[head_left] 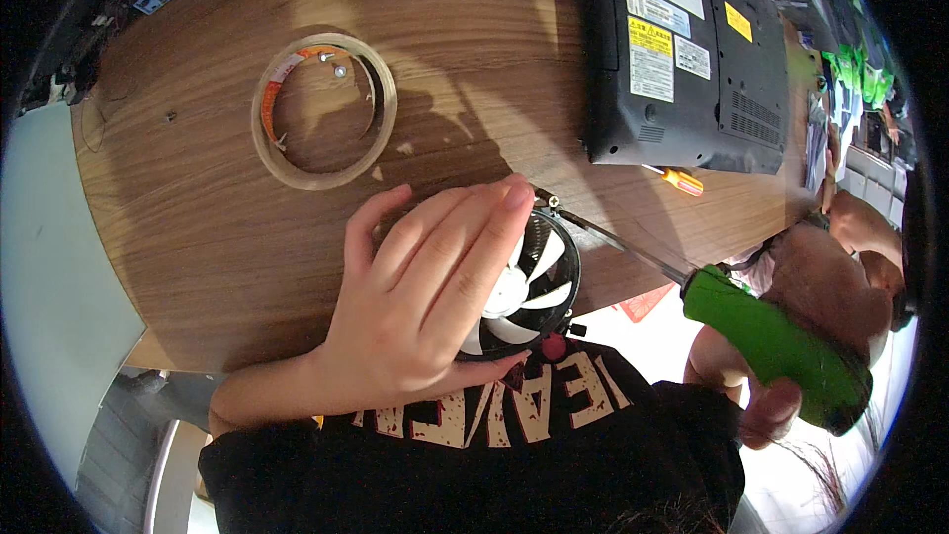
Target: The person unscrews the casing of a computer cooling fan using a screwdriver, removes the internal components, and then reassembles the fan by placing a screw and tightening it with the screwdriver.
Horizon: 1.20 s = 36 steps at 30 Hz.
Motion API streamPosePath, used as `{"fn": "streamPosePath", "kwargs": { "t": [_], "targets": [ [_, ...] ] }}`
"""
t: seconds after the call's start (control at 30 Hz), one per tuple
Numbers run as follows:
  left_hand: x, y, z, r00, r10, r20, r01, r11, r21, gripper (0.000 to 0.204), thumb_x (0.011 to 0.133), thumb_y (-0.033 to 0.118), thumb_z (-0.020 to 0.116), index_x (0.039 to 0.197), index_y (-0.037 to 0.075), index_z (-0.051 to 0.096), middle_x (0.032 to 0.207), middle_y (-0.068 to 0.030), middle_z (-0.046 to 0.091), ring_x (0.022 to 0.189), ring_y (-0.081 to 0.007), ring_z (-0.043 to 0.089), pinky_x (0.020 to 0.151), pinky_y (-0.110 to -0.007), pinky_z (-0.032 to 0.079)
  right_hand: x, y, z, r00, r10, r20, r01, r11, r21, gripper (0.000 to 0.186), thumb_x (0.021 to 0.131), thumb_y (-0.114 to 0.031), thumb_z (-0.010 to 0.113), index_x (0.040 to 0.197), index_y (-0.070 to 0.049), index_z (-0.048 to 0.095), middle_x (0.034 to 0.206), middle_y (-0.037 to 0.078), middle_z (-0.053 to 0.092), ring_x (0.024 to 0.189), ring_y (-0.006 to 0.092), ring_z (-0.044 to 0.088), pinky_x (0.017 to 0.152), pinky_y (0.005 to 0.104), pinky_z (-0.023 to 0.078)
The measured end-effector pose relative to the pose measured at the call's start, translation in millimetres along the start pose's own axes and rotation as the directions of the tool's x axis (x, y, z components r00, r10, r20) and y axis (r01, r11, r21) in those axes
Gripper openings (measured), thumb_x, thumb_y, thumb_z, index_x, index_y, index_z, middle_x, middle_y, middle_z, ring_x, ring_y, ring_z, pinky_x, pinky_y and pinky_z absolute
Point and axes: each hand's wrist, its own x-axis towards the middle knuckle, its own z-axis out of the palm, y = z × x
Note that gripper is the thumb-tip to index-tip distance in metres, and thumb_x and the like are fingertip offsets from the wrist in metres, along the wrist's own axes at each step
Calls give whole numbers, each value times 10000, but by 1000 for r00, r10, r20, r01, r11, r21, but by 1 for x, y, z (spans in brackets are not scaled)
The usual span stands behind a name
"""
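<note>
Nearest, the wearer's black shirt with pale lettering (474, 485) fills the lower edge. Just beyond it, at the table's near edge, is a round black-framed fan with white plastic blades (534, 299); the left hand (420, 287) is spread across its face and clamped around its rim. The right hand (816, 277), well apart to the right, is wrapped around a thick green-handled screwdriver (766, 341). Its long axis slants up and left to the fan's far corner, where a small metal screw head (554, 202) shows; whether the tip touches it is hard to tell. The left fingertips are nearer that corner. Farther out on the brown wood-grain table (198, 237) lie a pale hollow tape ring (260, 129) and an upturned black laptop (682, 109).
</note>
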Motion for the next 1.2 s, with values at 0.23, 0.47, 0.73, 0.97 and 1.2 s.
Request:
{"fn": "streamPosePath", "kwargs": {
  "t": [0.23, 0.47, 0.73, 0.97, 1.2],
  "targets": [
    [4, 12, -19, 995, 40, -92, -48, 995, -89, 701, 645, 479, 735, 1203, 86, 576, 1219, -101, 551, 1114, -254, 515, 975, -519, 282, 20, -1, -5, 996, -6, 93, 10, 999, -44, 618, 587, -499, 750, 879, 22, 587, 838, 111, 560, 723, 197, 522, 601, 308, 384],
    [53, 23, -42, 939, 260, -225, -296, 944, -145, 377, 658, 156, 763, 999, 70, 625, 968, -100, 643, 868, -282, 630, 781, -372, 484, 48, -12, 10, 996, -63, 66, 64, 998, -11, 681, 550, -472, 803, 969, 35, 627, 968, 134, 610, 895, 224, 577, 747, 311, 433],
    [76, 44, -28, 960, 128, -248, -189, 952, -240, 303, 651, 129, 774, 903, 13, 653, 861, -104, 664, 796, -213, 655, 706, -298, 492, 40, -17, 14, 992, -128, -20, 128, 992, 0, 679, 565, -467, 800, 1005, 20, 626, 1003, 117, 617, 954, 233, 586, 855, 342, 432],
    [73, 38, -34, 946, 240, -218, -312, 855, -414, 288, 700, 43, 754, 959, -2, 635, 979, -79, 656, 887, -158, 632, 753, -291, 499, 34, -14, 10, 991, -133, -26, 132, 991, -8, 665, 577, -459, 792, 1007, 19, 621, 995, 118, 616, 943, 232, 587, 845, 342, 434],
    [73, 29, -35, 935, 222, -277, -286, 934, -214, 308, 694, 55, 748, 975, 2, 634, 978, -81, 655, 892, -167, 628, 765, -296, 491, 43, -6, 24, 989, -146, -40, 146, 989, 12, 652, 588, -451, 783, 1008, 18, 617, 986, 118, 616, 933, 232, 587, 836, 342, 437]
  ]
}}
